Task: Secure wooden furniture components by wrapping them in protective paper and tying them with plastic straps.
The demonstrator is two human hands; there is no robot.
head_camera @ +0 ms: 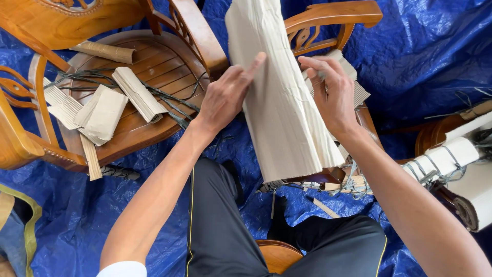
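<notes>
Pressing from both sides, the person's two hands bear on a tall sheet of pale corrugated cardboard (279, 102) draped over a wooden armchair frame (328, 20). The left hand (225, 95) lies flat on the sheet's left edge, loose and unclenched, forefinger stretched upward. The right hand (333, 92) curls its fingers (315, 64) over the right edge, gripping the cardboard there. Left of the left hand, folded cardboard scraps (120, 100) litter a round wooden chair seat (159, 61). Beneath everything spreads a blue plastic tarpaulin (425, 56).

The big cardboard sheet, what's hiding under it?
Under the cardboard sheet a wooden chair's armrest and lower edge poke out, with more folded cardboard beside. The covered part of the chair is hidden.
</notes>
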